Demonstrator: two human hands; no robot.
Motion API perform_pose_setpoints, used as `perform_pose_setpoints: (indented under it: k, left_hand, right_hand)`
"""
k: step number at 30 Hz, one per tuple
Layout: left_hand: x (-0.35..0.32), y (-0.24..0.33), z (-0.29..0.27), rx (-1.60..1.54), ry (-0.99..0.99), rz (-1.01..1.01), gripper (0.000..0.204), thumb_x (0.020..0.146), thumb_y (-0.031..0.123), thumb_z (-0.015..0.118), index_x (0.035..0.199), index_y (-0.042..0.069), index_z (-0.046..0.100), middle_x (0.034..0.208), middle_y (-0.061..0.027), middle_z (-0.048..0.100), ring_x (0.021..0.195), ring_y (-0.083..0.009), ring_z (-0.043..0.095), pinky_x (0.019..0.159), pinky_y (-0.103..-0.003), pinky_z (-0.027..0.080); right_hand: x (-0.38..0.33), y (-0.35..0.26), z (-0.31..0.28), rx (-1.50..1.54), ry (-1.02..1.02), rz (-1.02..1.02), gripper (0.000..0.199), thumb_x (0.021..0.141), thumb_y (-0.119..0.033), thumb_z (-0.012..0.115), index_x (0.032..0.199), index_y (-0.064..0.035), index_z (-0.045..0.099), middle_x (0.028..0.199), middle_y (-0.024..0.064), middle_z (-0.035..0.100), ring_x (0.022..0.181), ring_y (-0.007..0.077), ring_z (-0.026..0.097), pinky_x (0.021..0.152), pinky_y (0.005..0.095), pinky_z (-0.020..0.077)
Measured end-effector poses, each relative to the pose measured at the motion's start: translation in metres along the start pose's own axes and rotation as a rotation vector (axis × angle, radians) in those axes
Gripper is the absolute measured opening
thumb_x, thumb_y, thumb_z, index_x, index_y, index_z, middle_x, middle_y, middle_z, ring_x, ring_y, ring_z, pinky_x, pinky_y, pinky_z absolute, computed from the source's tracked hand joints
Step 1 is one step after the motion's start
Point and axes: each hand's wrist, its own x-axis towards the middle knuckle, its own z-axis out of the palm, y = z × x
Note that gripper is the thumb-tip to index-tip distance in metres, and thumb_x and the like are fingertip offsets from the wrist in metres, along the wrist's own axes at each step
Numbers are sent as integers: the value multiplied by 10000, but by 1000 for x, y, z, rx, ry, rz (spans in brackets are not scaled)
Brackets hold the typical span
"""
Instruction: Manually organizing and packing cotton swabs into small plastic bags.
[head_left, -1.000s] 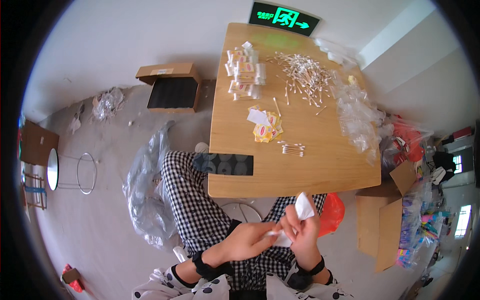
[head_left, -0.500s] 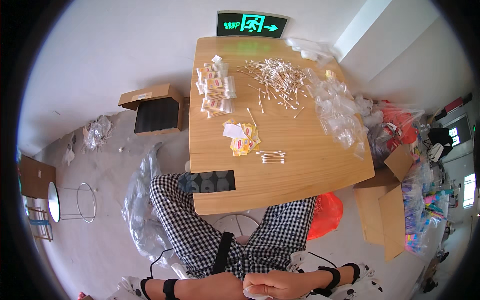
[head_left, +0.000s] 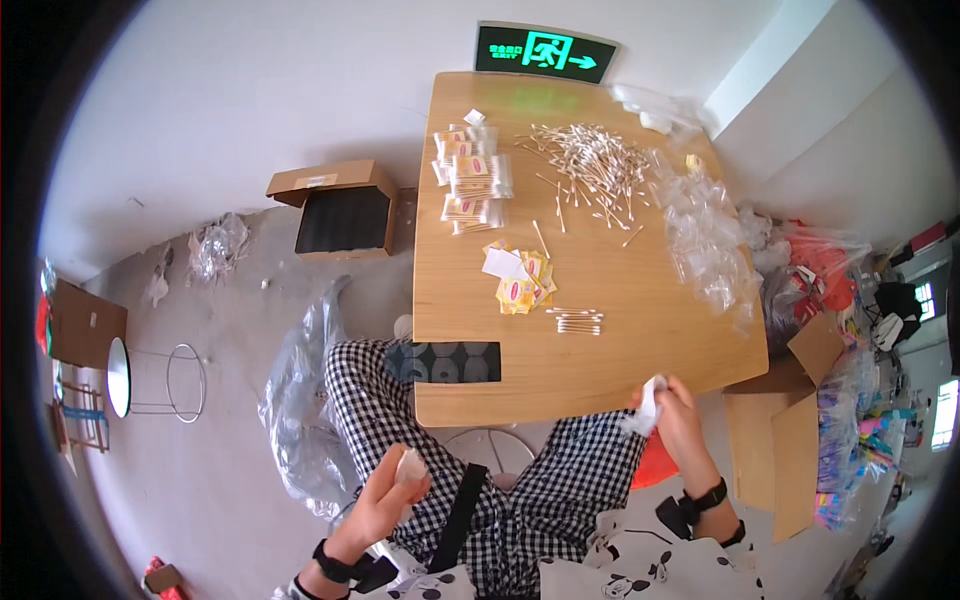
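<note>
My left hand (head_left: pixel 383 497) is closed above my left thigh, gripping a small crumpled whitish piece (head_left: pixel 410 466) that looks like tissue. Off the table's near right edge, my right hand (head_left: pixel 680 425) pinches a crumpled white tissue (head_left: pixel 650 402), one end hanging loose. On the wooden table (head_left: pixel 640 345), a short row of cotton swabs (head_left: pixel 579 322) lies nearest to me. Left of it sits a loose stack of yellow and white printed cards (head_left: pixel 517 283). Filled swab packets (head_left: pixel 475 178) are piled farther back, beside a large heap of loose swabs (head_left: pixel 590 165).
Clear plastic bags (head_left: pixel 708 235) cover the table's right side. A dark patterned pad (head_left: pixel 443 362) lies at the near left corner. An open carton (head_left: pixel 790 440) stands at right, another box (head_left: pixel 345 215) at left. A plastic sack (head_left: pixel 305 400) lies beside my left leg.
My hands were together at my lap and are now apart. The left has moved left and up, the right to the table's near right edge, each with a white piece. The view has shifted slightly.
</note>
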Motion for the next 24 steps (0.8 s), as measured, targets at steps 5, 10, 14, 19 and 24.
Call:
perform_pose_setpoints:
  k: [5, 10, 14, 19, 24]
  left_hand:
    - [29, -5, 8, -25, 147, 224, 75, 888, 37, 543, 944, -11, 557, 866, -43, 525, 749, -118, 483, 709, -233, 398]
    - [55, 34, 20, -111, 458, 253, 145, 851, 61, 658, 974, -4, 621, 817, -20, 604, 750, -65, 543, 648, -214, 437]
    - [78, 43, 12, -199, 556, 199, 154, 830, 105, 710, 915, 16, 617, 788, 4, 631, 687, -56, 568, 597, -217, 458]
    - [96, 21, -10, -234, 677, 188, 124, 816, 79, 702, 776, 33, 594, 710, 51, 505, 643, -38, 481, 590, -207, 386]
    - [110, 18, -23, -377, 683, 110, 96, 812, 47, 663, 752, 12, 595, 738, 30, 472, 676, -47, 471, 608, -217, 377]
  right_hand:
    - [66, -36, 43, -571, -231, -593, 165, 865, 3, 468, 909, 2, 627, 897, 93, 633, 798, 159, 611, 698, 256, 475]
    - [167, -103, 95, -50, -234, -281, 148, 868, 1, 507, 958, 25, 621, 932, 92, 646, 862, 154, 625, 722, 258, 497]
    - [252, -105, 126, 460, -337, -176, 147, 906, -29, 501, 1004, 27, 595, 1002, 124, 650, 920, 191, 632, 808, 301, 525]
    - [307, -119, 177, 161, -270, -540, 165, 908, 0, 487, 1017, 39, 604, 1105, 153, 631, 1056, 235, 596, 933, 334, 472]
    - [348, -151, 209, -409, -165, -835, 353, 859, 49, 481, 1210, 18, 512, 1306, 144, 490, 1136, 267, 563, 958, 334, 437]
